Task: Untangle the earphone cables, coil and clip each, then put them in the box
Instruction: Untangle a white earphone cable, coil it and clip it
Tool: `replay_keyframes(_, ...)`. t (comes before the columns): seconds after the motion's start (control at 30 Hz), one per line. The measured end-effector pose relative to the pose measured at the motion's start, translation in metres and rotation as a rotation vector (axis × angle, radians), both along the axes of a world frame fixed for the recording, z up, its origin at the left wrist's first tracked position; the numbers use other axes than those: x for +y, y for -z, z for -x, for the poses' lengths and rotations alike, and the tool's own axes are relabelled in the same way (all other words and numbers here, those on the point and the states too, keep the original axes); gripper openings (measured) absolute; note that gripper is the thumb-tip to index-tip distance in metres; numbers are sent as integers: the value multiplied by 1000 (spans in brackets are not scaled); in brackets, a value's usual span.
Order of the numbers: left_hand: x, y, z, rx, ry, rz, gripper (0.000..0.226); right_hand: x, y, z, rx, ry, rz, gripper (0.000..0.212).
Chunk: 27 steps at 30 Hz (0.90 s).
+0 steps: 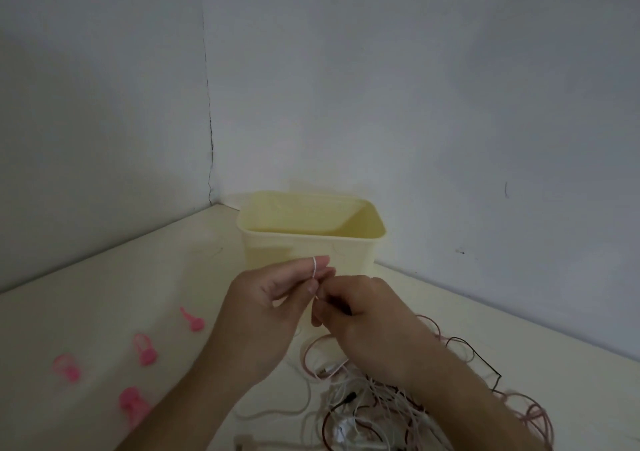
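Note:
A thin white earphone cable [314, 267] is looped over the extended fingers of my left hand [266, 315], just in front of the pale yellow box [273, 246]. My right hand [360, 315] pinches the same cable right below the left fingertips, its fingers curled. Beneath both wrists lies a tangled heap of white, pink and dark earphone cables [374, 412] on the table. Several pink cable clips [145, 350] lie on the table to the left of my left arm.
The open box stands in the corner where two grey walls meet. The cream table [104, 294] runs from the walls toward me. More pink cable loops [533, 416] spread to the right of my right forearm.

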<state>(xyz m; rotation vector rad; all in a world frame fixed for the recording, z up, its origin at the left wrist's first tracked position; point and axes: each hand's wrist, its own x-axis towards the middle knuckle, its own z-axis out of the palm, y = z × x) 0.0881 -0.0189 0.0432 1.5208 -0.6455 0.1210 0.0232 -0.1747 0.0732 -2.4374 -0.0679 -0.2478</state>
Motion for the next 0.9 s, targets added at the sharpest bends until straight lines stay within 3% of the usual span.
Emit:
replay_keyframes(0.07,1,5,-2,-167,-45,-192,42,-3,-2,0,2,6,38,25)
replay_keyframes(0.17,1,8,-5,-60,87,-251,42,-9,-9,2,-19,41,45,24)
replay_keyframes(0.33,1,1,-3,213,353,-147,33,-14,-15,6,-171,104,-37,25)
replay_keyframes(0.53,6,-3,1,377,549,101,16,-20,-4,-2,-206,60,-369,28)
replay_keyframes(0.63,2,-4,3,424,451,252,19,-12,7,-7,-139,45,-459,31)
replay_keyframes(0.77,2,-7,-1,416,278,417,30,0,15,-7,-81,73,-262,32)
replay_keyframes(0.9,4,-8,-7,367,165,423,32,8,13,-3,-30,30,-185,32)
